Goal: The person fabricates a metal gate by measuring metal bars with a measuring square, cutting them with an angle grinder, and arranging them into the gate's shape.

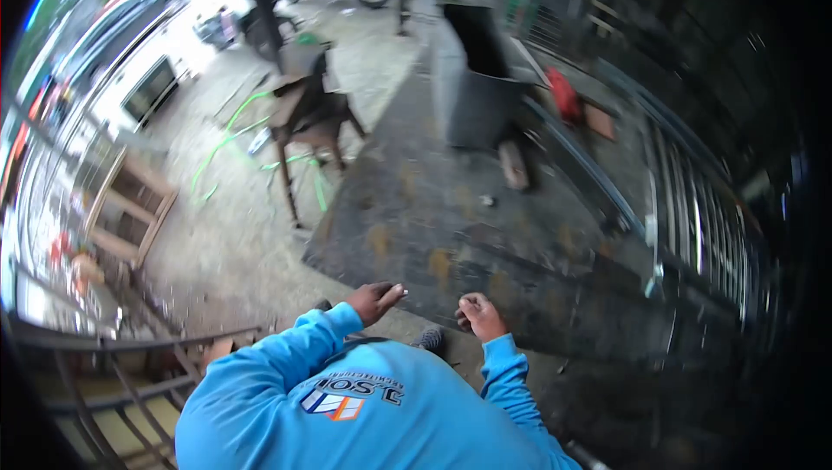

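We position both hands in front of the torso, at the near edge of the dark tabletop (390, 227). Left hand (377, 303): the grip is drawn together, thumb against fingers. A small pale spot shows at the fingertips; we cannot tell whether it is a held piece. Right hand (481, 316): the fingers are curled toward the thumb; we cannot tell whether the grip is closed at the tips. The two hands are apart from each other.

The tabletop extends ahead of us and to our right. On its far part we locate a grey open-topped container (472, 106), with a block (513, 165) just beside its base. A small whitish piece (488, 200) lies nearer to us. Beyond the block, to the right, we note a red item (563, 95); farther right is a barred metal frame (702, 227). Left of the tabletop, a brown chair (316, 119) stands on the concrete floor (225, 236), near a green hose (227, 140).
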Available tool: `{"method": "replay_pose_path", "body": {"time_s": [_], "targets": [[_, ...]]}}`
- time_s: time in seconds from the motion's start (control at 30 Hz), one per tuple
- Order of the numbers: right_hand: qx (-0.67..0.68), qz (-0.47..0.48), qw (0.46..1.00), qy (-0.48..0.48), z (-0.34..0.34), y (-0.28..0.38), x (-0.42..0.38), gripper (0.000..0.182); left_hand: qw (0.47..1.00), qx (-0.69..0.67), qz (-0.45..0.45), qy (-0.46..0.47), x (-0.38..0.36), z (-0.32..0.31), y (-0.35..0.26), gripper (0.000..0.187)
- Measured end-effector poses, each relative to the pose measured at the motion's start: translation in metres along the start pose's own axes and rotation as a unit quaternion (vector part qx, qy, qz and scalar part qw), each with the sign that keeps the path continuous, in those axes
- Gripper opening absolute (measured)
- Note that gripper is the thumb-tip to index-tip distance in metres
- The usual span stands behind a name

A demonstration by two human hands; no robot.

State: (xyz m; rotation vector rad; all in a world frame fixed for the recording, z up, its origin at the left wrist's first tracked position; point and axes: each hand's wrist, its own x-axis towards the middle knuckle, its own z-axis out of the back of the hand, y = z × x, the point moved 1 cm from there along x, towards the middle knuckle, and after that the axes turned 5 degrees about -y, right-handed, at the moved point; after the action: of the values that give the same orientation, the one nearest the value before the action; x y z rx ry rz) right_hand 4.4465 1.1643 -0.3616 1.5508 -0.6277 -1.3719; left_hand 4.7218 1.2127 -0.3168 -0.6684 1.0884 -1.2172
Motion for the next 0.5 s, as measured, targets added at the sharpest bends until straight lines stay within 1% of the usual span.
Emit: {"method": "replay_pose_path", "body": {"time_s": [0.07, 0.17, 0.23, 0.27, 0.3, 0.33, 0.37, 0.4, 0.5], "targets": [[-0.063, -0.032, 0.997, 0.029, -0.039, 0.011, 0.008, 0.028, 0.996, 0.036, -0.060, -0.055, -0.013, 0.027, 0.024, 0.056], [-0.123, -0.053, 0.986, 0.098, -0.111, 0.017, 0.036, 0.030, 0.998, -0.029, 0.024, -0.052, -0.042, 0.095, 0.061, 0.062], [-0.194, -0.052, 0.972, 0.121, -0.172, 0.038, 0.053, 0.029, 0.990, -0.052, 0.057, -0.115, -0.059, 0.130, 0.128, 0.062], [-0.225, -0.048, 0.965, 0.125, -0.207, 0.049, 0.063, 0.029, 0.985, -0.060, 0.070, -0.144, -0.070, 0.160, 0.144, 0.063], [-0.237, -0.039, 0.960, 0.142, -0.241, 0.056, 0.075, 0.029, 0.975, -0.103, 0.126, -0.153, -0.086, 0.190, 0.163, 0.065], [-0.215, -0.043, 0.962, 0.161, -0.276, 0.067, 0.085, 0.030, 0.956, -0.143, 0.187, -0.174, -0.099, 0.213, 0.194, 0.067], [-0.219, -0.028, 0.959, 0.178, -0.316, 0.080, 0.093, 0.031, 0.933, -0.214, 0.205, -0.206, -0.115, 0.240, 0.221, 0.067], [-0.221, -0.012, 0.955, 0.196, -0.354, 0.093, 0.102, 0.032, 0.903, -0.281, 0.219, -0.238, -0.133, 0.264, 0.244, 0.066], [-0.297, 0.058, 0.910, 0.285, -0.462, 0.129, 0.123, 0.034, 0.828, -0.356, 0.224, -0.371, -0.193, 0.335, 0.288, 0.054]]}}
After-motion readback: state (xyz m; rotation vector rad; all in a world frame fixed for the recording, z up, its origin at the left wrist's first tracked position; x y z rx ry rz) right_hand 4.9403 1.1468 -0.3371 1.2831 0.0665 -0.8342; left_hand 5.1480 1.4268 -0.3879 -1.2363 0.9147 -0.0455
